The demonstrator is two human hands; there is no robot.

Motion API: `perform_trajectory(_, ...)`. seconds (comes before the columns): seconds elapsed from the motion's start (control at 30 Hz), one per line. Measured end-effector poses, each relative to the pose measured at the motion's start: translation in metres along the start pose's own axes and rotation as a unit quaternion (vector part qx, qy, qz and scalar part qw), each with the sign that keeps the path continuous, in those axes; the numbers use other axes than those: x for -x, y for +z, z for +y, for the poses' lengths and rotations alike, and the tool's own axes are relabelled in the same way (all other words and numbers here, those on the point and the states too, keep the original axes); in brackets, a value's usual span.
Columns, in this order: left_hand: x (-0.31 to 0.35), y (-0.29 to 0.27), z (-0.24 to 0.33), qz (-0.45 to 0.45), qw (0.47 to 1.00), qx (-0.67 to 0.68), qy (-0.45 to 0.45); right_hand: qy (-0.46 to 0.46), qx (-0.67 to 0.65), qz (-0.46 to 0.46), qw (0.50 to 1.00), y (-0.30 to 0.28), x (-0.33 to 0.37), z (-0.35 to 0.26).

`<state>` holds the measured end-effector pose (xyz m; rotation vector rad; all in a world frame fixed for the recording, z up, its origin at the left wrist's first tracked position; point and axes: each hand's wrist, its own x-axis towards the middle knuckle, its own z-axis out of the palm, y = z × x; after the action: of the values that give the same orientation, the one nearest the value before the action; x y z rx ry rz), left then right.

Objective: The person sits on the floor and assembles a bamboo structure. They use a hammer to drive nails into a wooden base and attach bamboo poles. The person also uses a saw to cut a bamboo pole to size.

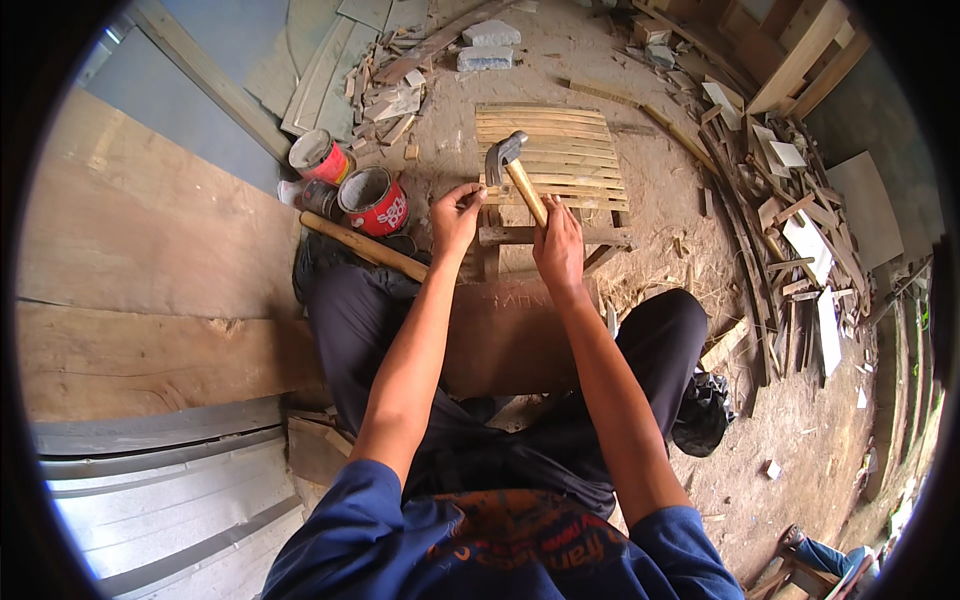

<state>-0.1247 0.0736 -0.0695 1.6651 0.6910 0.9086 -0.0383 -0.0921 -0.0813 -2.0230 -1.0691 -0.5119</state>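
Hammer handle (526, 192) part-hidden (by right grip (560, 250)); anything in left grip (456, 216) too small to tell.

we count one left grip (460, 207) and one right grip (560, 242), one claw hammer (521, 182), one slatted panel (570, 148), two red cans (384, 214), two grey blocks (486, 60), one round wooden pole (364, 244) and one black bag (703, 427). we see two bare forearms (408, 360) and two dark trouser legs (664, 338). wood scraps (793, 209) at the right are too many for us to number, and we can only call the slats (555, 128) several.
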Motion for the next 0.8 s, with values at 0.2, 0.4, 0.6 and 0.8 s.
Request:
perform_trajectory(0.2,-0.004,0.001,-0.010,-0.002,0.999,0.031,0.026,0.003,-0.009,0.003,1.000,-0.001,-0.001,-0.003)
perform_trajectory(0.4,0.000,-0.001,0.000,-0.018,0.999,-0.018,0.025,0.002,-0.002,0.001,1.000,-0.001,-0.001,-0.002)
perform_trajectory(0.6,0.001,-0.003,0.007,-0.026,0.996,-0.062,0.055,0.016,0.000,-0.009,1.000,-0.003,-0.004,-0.006)
perform_trajectory(0.8,0.005,-0.001,0.007,0.006,0.983,-0.115,0.145,0.003,-0.002,-0.002,1.000,-0.001,-0.002,-0.002)
